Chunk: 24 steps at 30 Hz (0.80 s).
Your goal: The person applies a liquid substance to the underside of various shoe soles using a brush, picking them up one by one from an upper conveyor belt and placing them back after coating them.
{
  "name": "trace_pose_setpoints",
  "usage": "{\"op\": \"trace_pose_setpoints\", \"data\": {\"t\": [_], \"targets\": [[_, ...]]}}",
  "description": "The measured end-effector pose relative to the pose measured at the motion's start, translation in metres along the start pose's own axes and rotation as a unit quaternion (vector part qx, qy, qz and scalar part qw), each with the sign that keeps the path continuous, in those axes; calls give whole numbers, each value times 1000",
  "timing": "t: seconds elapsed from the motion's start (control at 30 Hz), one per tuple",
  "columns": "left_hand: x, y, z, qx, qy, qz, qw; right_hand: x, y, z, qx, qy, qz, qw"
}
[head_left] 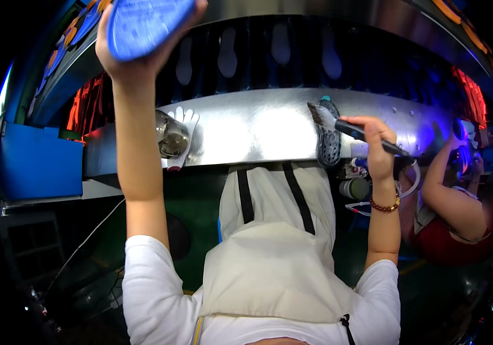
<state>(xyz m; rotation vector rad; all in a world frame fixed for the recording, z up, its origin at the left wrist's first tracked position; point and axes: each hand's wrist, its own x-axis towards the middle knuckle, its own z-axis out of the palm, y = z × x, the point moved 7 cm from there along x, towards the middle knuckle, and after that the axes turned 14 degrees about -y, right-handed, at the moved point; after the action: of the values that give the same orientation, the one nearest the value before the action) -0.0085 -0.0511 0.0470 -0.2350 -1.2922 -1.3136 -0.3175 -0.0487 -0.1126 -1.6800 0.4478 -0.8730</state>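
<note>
At the upper left, my raised left hand [128, 68] grips a blue shoe sole [147, 26], its broad face towards me. My right hand [380, 146] is closed around the black handle of a brush [326, 117], with a pale hose running from the handle's rear end. The bristles are over a dark, sole-shaped piece with holes [330, 148], lying on the metal ledge; whether they touch it I cannot tell.
A metal pot [172, 137] and a white glove [187, 118] lie on the ledge [258, 129] at left. Beyond it, several soles [228, 53] sit in a dark recess. A jar [354, 188] stands below my right hand. Another person [453, 201] works at right.
</note>
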Motion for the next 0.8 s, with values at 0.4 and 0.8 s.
{"op": "trace_pose_setpoints", "data": {"t": [0.4,0.8], "targets": [[19,53,-143,70,261,129,954,65,-15,-10,-521,48,-50,851],[38,74,-111,846,230,-240,417,173,11,-14,-737,83,-171,648]]}}
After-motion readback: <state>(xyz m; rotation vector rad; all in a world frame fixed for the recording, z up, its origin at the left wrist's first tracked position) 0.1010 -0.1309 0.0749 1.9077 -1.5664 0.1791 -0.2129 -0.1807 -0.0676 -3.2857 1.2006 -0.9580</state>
